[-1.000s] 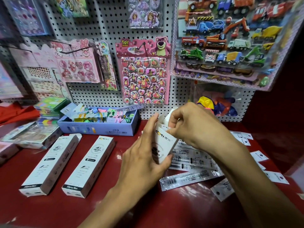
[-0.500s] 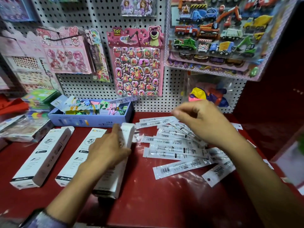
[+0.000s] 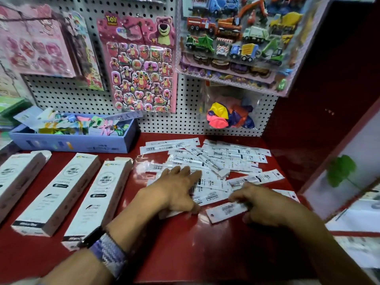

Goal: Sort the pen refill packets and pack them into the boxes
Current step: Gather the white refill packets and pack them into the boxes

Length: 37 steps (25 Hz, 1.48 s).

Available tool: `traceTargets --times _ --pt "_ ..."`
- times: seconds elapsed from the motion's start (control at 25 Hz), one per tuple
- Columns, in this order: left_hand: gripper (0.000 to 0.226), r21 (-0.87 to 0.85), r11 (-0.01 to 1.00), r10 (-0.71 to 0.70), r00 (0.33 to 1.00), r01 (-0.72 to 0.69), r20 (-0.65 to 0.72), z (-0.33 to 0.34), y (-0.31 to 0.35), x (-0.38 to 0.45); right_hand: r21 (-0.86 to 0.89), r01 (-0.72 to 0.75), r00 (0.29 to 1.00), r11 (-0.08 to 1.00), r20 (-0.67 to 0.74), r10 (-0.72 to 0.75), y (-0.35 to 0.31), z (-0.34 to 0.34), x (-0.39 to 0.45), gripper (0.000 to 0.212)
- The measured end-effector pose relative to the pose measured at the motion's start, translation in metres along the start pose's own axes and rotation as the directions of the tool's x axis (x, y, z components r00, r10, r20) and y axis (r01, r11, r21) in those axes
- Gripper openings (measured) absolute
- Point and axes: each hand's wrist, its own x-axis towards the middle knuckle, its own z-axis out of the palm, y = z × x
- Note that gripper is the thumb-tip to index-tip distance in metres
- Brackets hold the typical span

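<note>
Several white pen refill packets (image 3: 226, 159) lie in a loose pile on the red table (image 3: 195, 254), right of centre. Three long white boxes lie side by side at the left: one (image 3: 16, 177), a second (image 3: 59, 192) and a third (image 3: 98, 198) nearest the pile. My left hand (image 3: 176, 190) rests palm down on the pile's near-left part, fingers spread. A white packet edge shows under its palm. My right hand (image 3: 265, 204) pinches the right end of a single packet (image 3: 224, 211) at the pile's near edge.
A blue open box (image 3: 78, 142) of colourful small items stands behind the white boxes. A pegboard (image 3: 185, 95) with hanging sticker sheets and a bag of balloons (image 3: 230, 116) backs the table. A red side wall (image 3: 318, 99) closes the right.
My left hand laid the third white box down beside the other two and moved onto the pile. My right hand drew back to the pile's near edge and took hold of one packet.
</note>
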Motion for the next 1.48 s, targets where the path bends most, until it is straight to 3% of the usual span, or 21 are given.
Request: traceTargets --times 0.16,0.32,0.48,0.56,0.64,0.72,0.76,0.84,0.88,0.92,0.96,1.08,1.16,1.24,1.28,1.32,1.4,1.48 --pt "0.050 0.202 0.979 0.070 0.981 -0.033 -0.181 -0.003 0.000 0.004 0.033 0.229 0.960 0.973 -0.174 -0.220 -0.011 0.021 0.002 0.038" --pt "0.020 0.050 0.996 0.081 0.946 -0.069 -0.314 0.003 -0.003 0.000 -0.011 0.317 0.892 0.948 -0.337 -0.302 -0.017 0.036 0.010 0.027" --pt "0.014 -0.010 0.997 0.059 0.878 -0.072 -0.475 -0.002 -0.003 -0.004 -0.260 0.245 0.805 0.934 -0.483 -0.345 -0.039 0.062 0.022 0.021" --pt "0.010 -0.061 0.995 0.031 0.815 -0.081 -0.578 -0.005 -0.007 -0.004 -0.326 0.180 0.739 0.928 -0.578 -0.346 -0.046 0.070 0.024 0.025" --pt "0.014 -0.271 0.951 -0.059 0.773 -0.149 -0.632 -0.012 -0.013 -0.005 -0.319 0.177 0.615 0.931 -0.703 -0.358 -0.051 0.065 0.026 0.030" --pt "0.023 -0.579 0.784 -0.166 0.825 -0.222 -0.541 -0.019 -0.010 -0.006 -0.288 0.229 0.486 0.930 -0.794 -0.365 -0.056 0.050 0.024 0.026" --pt "0.024 -0.722 0.647 -0.181 0.871 -0.244 -0.456 -0.022 -0.004 -0.010 -0.273 0.252 0.431 0.928 -0.827 -0.360 -0.057 0.043 0.024 0.023" --pt "0.017 -0.953 0.236 -0.154 0.961 -0.191 -0.231 -0.023 0.009 -0.014 -0.292 0.287 0.343 0.912 -0.858 -0.383 -0.058 0.031 0.024 0.020" --pt "0.022 -0.992 0.032 -0.091 0.988 -0.120 -0.123 -0.025 0.013 -0.018 -0.316 0.309 0.314 0.897 -0.856 -0.410 -0.058 0.026 0.024 0.023" --pt "0.034 -0.993 -0.101 -0.011 0.998 -0.065 -0.064 -0.025 0.015 -0.022 -0.321 0.342 0.295 0.883 -0.856 -0.425 -0.059 0.022 0.025 0.026" --pt "0.042 -0.985 -0.168 0.063 0.997 -0.040 -0.051 -0.025 0.015 -0.026 -0.290 0.387 0.285 0.875 -0.865 -0.413 -0.060 0.019 0.024 0.028" --pt "0.038 -0.969 -0.243 0.108 0.992 -0.043 -0.071 -0.028 0.018 -0.037 -0.104 0.518 0.287 0.849 -0.914 -0.287 -0.073 0.018 0.018 0.023" --pt "0.038 -0.969 -0.216 -0.009 0.993 -0.120 -0.121 -0.030 0.020 -0.041 0.032 0.606 0.301 0.795 -0.934 -0.192 -0.081 0.018 0.014 0.018" --pt "0.026 -0.965 -0.190 -0.145 0.977 -0.182 -0.156 -0.033 0.012 -0.041 0.223 0.647 0.368 0.729 -0.929 -0.042 -0.082 0.016 0.008 0.015" --pt "0.020 -0.966 -0.179 -0.193 0.970 -0.184 -0.149 -0.037 0.007 -0.043 0.296 0.626 0.452 0.722 -0.892 -0.026 -0.078 0.015 0.005 0.015" --pt "0.018 -0.969 -0.173 -0.230 0.964 -0.174 -0.132 -0.040 0.000 -0.046 0.315 0.559 0.582 0.767 -0.808 -0.092 -0.073 0.017 0.004 0.017" --pt "0.023 -0.984 -0.054 -0.297 0.944 -0.169 -0.146 -0.041 -0.012 -0.052 0.088 0.368 0.827 0.926 -0.486 -0.282 -0.064 0.025 0.007 0.031" --pt "0.029 -0.983 0.136 -0.310 0.936 -0.128 -0.164 -0.034 -0.017 -0.056 -0.183 0.315 0.893 0.931 -0.275 -0.356 -0.061 0.039 0.017 0.039"
